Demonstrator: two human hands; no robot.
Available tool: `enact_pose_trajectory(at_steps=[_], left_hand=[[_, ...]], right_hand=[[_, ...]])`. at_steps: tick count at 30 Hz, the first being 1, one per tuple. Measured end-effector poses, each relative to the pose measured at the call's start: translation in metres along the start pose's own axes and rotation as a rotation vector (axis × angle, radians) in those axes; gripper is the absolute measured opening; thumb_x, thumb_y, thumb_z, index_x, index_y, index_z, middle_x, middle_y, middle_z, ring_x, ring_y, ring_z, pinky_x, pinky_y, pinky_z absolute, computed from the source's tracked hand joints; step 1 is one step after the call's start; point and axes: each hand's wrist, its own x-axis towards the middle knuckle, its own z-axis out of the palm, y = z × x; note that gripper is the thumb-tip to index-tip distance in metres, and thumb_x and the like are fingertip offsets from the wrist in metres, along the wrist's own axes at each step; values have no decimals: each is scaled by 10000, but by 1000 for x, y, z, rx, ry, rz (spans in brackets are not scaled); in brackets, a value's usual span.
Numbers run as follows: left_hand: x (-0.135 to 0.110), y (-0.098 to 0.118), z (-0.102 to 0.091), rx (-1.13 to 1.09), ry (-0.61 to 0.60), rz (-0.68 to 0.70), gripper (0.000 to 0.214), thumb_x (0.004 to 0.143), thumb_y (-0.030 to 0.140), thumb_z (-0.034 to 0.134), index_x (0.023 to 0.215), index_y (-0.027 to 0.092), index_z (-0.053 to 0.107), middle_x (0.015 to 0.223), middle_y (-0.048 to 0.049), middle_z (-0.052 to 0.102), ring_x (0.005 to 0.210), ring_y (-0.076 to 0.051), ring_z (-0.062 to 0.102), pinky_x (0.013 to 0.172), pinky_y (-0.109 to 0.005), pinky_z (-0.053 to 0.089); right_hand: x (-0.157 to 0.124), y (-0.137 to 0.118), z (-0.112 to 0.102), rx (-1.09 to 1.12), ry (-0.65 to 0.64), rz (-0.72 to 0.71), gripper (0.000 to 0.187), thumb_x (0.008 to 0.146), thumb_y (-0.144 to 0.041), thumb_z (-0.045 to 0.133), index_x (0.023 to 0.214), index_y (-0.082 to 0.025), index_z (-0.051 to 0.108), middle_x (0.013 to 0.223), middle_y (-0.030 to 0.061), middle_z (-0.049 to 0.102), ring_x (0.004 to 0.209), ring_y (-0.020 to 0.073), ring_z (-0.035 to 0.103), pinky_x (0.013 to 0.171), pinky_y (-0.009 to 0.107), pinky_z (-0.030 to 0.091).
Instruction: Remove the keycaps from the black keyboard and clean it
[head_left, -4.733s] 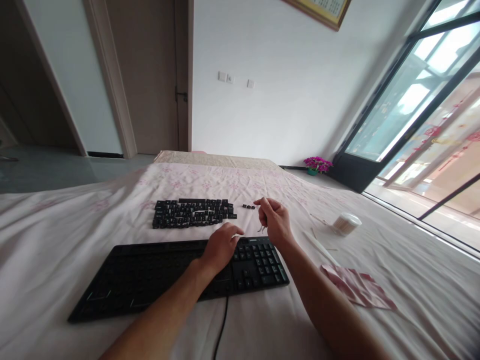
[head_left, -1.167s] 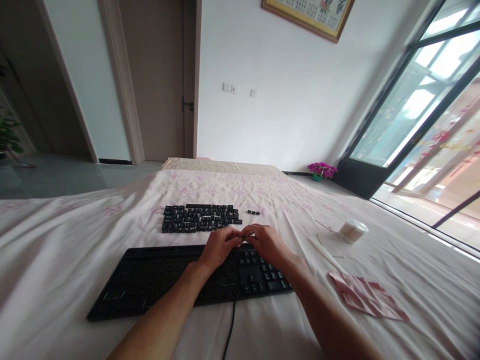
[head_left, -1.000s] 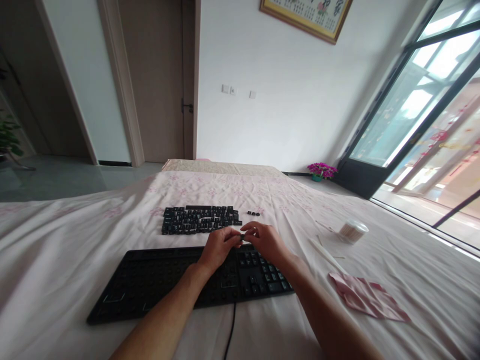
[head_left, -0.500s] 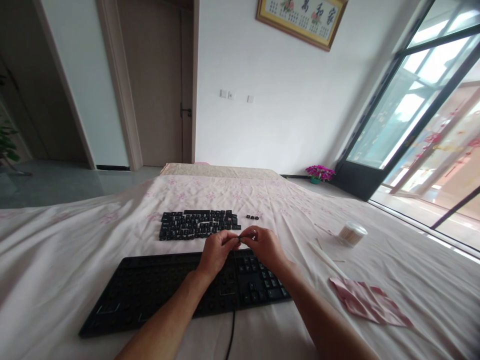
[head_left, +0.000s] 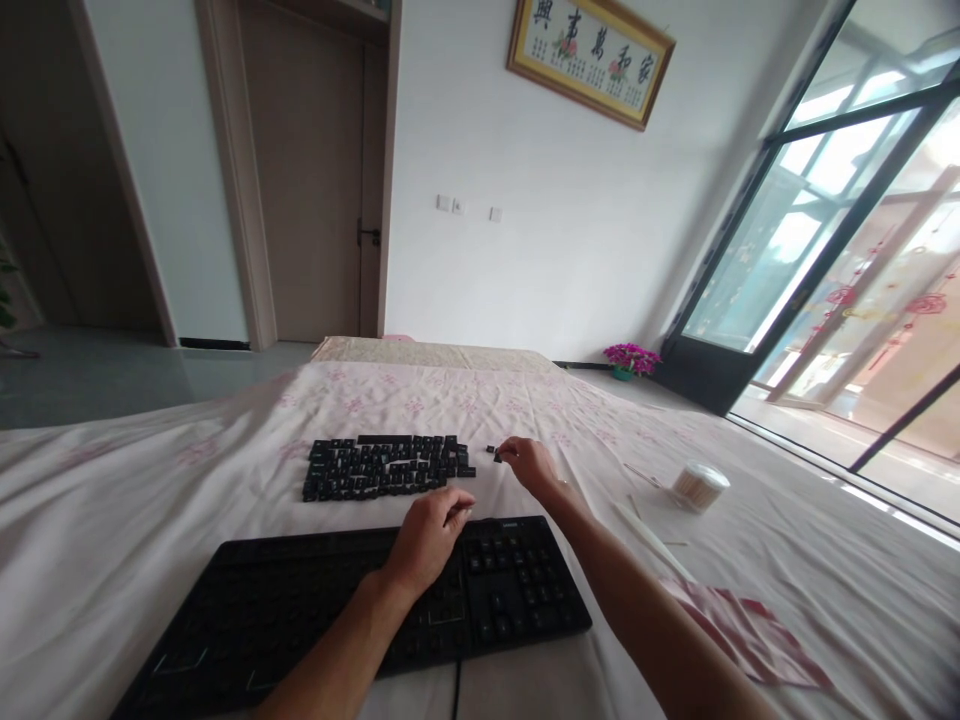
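A black keyboard (head_left: pixel 300 610) lies on the sheet in front of me, most of its left part stripped of keys, while the number pad (head_left: pixel 517 585) keeps its keys. My left hand (head_left: pixel 429 538) rests on the keyboard's far edge with curled fingers; whether anything is inside them is unclear. My right hand (head_left: pixel 529 463) reaches beyond the keyboard and pinches a small black keycap (head_left: pixel 496 455) just above the sheet. To its left, rows of removed keycaps (head_left: pixel 386 467) are laid out.
A pink-patterned sheet (head_left: pixel 150 500) covers the surface. At the right stand a round tub of cotton swabs (head_left: pixel 697 485), a thin white stick (head_left: pixel 651 526) and a pink packet (head_left: pixel 750 635). The keyboard cable (head_left: pixel 455 700) runs toward me. A door and glass panels stand beyond.
My hands, joined over the keyboard a moment ago, have parted. The right one moved forward to the sheet beside the keycap rows; the left one dropped onto the keyboard edge. The view tilted up.
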Motion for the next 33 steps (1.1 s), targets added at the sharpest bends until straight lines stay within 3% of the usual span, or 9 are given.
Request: enact_pose_trajectory(at_steps=[12,21,26,30,33], left_hand=[[1,0,0,36,-26,22,210,794,149,504,892,211,679,917,-44,695,873,-191,631,809,-294,476],[1,3,-1,53,-28,32,199,803,144,513,876,207,687,895,-40,698,865,-189,634,800,-288,466],[-2,4,-2,60,-49,61,192,833,172,505,884,203,687,909,-38,692,877,-179,627,825,-285,455],[-4,8,-4,124,-96,72,203,835,170,488,860,207,686,898,-32,678,874,-177,616,816,-284,446],[-5,11,-5,148,-127,87,189,832,200,502,858,211,689,889,-33,672,865,-182,607,810,-287,447]], right_hand=[[20,2,14,-29,-22,-40,206,802,-311,578,925,-251,732,896,18,723,849,176,630,676,233,380],[4,-8,-8,35,85,-64,242,831,-368,543,853,-207,723,781,36,709,732,164,617,628,235,367],[-27,-30,-37,505,140,-95,350,822,-472,544,752,-161,688,589,3,618,520,112,503,511,218,342],[-65,-53,-56,1022,139,-65,423,813,-560,542,789,-156,664,455,-62,404,388,67,299,400,210,223],[-91,-68,-60,1269,104,-31,401,809,-563,560,769,-170,627,439,-84,325,373,56,223,376,205,164]])
